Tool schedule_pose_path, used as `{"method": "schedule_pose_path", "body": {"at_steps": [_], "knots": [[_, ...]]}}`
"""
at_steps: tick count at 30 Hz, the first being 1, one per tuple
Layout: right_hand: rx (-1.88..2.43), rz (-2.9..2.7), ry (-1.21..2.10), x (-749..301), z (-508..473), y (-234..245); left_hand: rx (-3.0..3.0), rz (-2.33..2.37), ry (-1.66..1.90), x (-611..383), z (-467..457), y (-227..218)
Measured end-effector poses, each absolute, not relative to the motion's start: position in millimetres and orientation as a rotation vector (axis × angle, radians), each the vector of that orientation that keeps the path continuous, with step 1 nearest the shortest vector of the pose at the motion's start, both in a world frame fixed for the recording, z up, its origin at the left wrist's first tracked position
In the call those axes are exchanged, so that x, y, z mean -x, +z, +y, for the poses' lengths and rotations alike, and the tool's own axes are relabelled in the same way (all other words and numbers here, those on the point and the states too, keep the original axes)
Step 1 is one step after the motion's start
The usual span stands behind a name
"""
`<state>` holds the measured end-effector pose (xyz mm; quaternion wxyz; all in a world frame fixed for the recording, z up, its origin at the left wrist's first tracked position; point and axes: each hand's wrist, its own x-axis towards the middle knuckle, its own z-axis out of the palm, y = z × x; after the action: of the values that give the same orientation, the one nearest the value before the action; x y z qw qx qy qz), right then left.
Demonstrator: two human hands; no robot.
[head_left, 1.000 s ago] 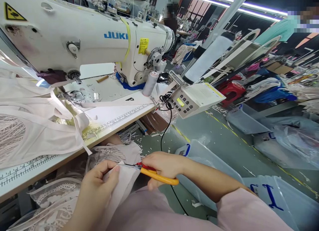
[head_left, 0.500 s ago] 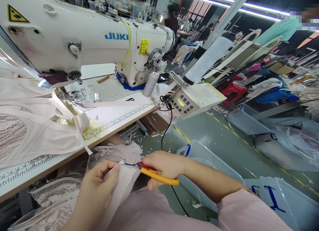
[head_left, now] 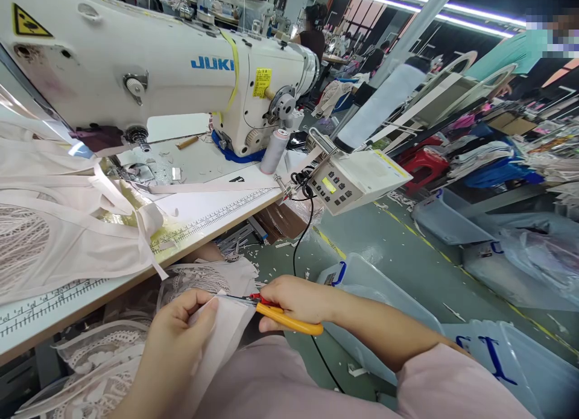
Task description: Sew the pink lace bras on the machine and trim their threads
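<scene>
My left hand (head_left: 174, 334) pinches a strip of pale pink fabric (head_left: 221, 334) low in the view, fingers closed on its edge. My right hand (head_left: 296, 301) grips yellow-handled snips (head_left: 283, 318) whose blades meet the fabric's top edge just right of my left thumb. Lace garment pieces (head_left: 108, 352) lie in my lap under both hands. A white JUKI sewing machine (head_left: 158, 63) stands on the table above.
The sewing table (head_left: 212, 217) carries a printed ruler, more pink fabric (head_left: 67, 238) at left and a thread cone (head_left: 274, 151). A control panel (head_left: 348, 181) hangs off its right end. Clear plastic bins (head_left: 497, 352) stand on the floor to the right. Other people work far behind.
Almost nothing has changed; my right hand with the snips has shifted very slightly, still at the fabric edge held by my left hand.
</scene>
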<state>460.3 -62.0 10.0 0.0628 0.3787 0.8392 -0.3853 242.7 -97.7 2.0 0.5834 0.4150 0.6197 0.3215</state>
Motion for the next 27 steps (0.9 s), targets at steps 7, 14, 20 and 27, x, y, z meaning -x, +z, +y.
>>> {"method": "schedule_pose_path", "body": {"at_steps": [7, 14, 20, 27], "knots": [[-1.242, 2.561, -1.202, -462.0, -62.5, 2.7, -0.991, 1.441, 0.813, -241.7, -96.1, 5.9], [-1.247, 2.677, -1.265, -463.0, -58.9, -7.9, -0.805, 1.360, 0.812, -242.2, -97.2, 16.3], [-1.511, 2.606, -1.869, -441.2, -72.6, -18.8, -0.768, 1.317, 0.749, -237.9, -97.4, 15.2], [-1.770, 2.158, -2.694, -399.7, -87.6, -13.9, -0.868, 1.303, 0.765, -225.9, -94.8, 15.1]]}}
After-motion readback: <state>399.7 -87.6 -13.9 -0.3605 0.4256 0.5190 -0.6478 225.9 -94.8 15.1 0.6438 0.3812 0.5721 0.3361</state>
